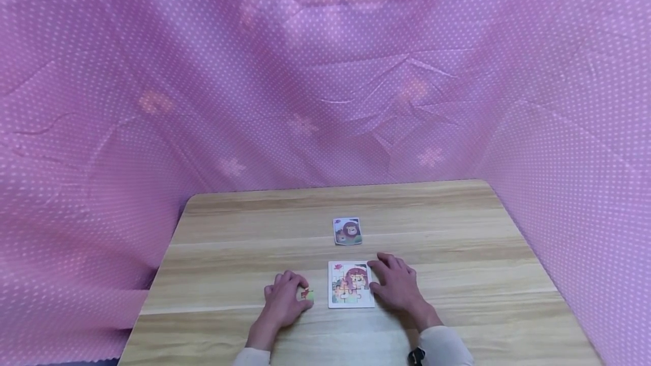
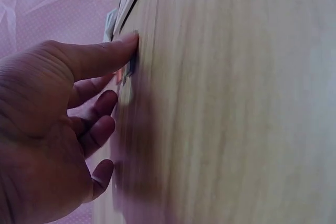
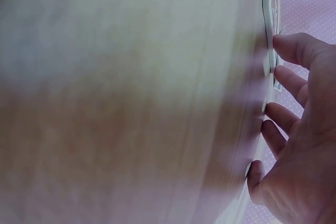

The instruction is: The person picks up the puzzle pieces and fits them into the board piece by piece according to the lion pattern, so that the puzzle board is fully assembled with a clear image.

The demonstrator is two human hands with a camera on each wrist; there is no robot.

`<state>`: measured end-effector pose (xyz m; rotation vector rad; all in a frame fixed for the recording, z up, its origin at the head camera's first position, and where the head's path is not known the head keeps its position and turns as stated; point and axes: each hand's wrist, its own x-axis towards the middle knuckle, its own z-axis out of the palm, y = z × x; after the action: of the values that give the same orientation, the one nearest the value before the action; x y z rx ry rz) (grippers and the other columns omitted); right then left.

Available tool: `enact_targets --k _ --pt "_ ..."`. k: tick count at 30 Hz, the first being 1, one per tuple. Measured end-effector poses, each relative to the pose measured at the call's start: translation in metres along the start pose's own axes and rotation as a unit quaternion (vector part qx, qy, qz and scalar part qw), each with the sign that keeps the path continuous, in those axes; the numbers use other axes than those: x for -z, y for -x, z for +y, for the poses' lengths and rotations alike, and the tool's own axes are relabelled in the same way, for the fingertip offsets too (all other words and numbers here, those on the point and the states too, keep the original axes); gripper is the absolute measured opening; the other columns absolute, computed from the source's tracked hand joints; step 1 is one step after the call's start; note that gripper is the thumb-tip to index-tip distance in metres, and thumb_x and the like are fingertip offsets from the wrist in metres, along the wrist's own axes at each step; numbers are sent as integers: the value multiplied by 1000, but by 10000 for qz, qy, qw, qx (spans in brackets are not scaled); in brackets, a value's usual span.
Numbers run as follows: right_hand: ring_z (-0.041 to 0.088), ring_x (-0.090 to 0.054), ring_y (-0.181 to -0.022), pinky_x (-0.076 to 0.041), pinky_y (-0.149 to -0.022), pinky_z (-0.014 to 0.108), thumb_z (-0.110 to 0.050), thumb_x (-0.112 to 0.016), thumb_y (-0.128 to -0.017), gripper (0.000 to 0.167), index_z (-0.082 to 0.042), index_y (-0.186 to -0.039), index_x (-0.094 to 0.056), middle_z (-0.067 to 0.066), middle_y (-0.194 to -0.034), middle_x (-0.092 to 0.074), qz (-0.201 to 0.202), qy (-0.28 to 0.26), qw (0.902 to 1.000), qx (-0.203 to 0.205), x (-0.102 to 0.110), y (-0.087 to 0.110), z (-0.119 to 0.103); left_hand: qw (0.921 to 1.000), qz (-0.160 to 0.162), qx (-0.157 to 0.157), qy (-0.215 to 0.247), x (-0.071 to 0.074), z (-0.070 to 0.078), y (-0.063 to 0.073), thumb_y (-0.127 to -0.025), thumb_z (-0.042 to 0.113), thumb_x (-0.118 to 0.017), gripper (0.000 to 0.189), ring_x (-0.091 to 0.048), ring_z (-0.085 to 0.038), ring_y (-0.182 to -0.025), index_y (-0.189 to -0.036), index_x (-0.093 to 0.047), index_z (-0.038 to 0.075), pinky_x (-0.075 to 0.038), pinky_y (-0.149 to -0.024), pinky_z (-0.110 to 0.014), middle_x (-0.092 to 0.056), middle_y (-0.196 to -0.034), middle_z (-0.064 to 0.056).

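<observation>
A small green and red-brown puzzle piece is pinched between the thumb and index finger of my left hand, low over the table. In the left wrist view the left hand mostly hides the piece, and its other fingers are loosely bent. To its right lies a white-bordered lion jigsaw puzzle, with a pale patch at its lower right. My right hand rests at the puzzle's right edge, thumb and index finger touching the border. The right wrist view shows this right hand with fingers spread and relaxed.
Beyond the puzzle lies a small lion picture card. Both stand on a wood-grain table with rounded far corners. A pink dotted curtain hangs behind the table and along both sides.
</observation>
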<state>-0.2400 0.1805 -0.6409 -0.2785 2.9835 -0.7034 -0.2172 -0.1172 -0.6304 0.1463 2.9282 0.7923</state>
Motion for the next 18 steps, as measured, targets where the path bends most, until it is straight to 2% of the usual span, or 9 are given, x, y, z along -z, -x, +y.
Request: enact_targets --k 7,18 --pt "31 -34 -138 -28 -105 61 -42 -68 -84 50 -33 -131 -56 4 -151 -38 21 37 10000 4 -1 -3 3 9997 149 -178 123 -2 0 -3 -72 31 -79 28 -45 -8 -89 -91 -58 28 -28 -83 -44 -54 -82 16" --pt "31 -35 -137 -28 -104 61 -42 -68 -84 50 -33 -131 -56 3 -151 -39 33 24 10000 39 0 -7 4 9991 339 -181 175 -5 -1 -10 -83 24 -69 16 -49 -6 -87 -97 -63 28 -29 -80 -39 -56 -81 19"
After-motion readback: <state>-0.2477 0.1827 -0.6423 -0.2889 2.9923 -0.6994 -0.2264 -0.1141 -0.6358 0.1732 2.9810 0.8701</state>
